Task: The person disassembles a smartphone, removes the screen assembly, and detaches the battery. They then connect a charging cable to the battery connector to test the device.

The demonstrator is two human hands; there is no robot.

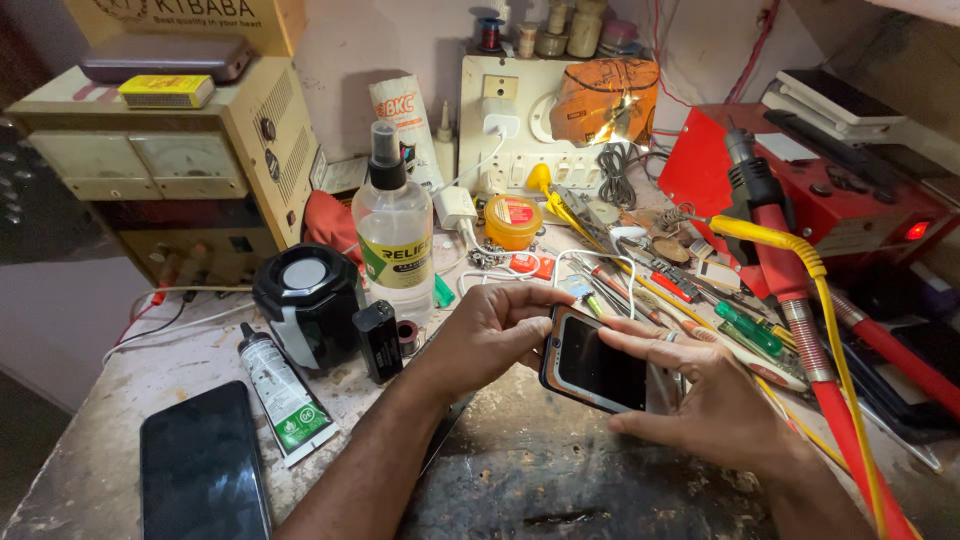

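Both my hands hold a small dark phone with an orange-brown rim, tilted above the middle of the workbench. My left hand grips its left end, thumb along the top edge. My right hand clasps its right side, with the index finger lying across the upper edge. The screen is black. Just beyond the phone lie several tweezers and screwdrivers.
A larger black phone lies at the front left beside a glue tube. A black round speaker, a spray bottle and a small black block stand to the left. A red hot-air station with a red-and-yellow hose fills the right.
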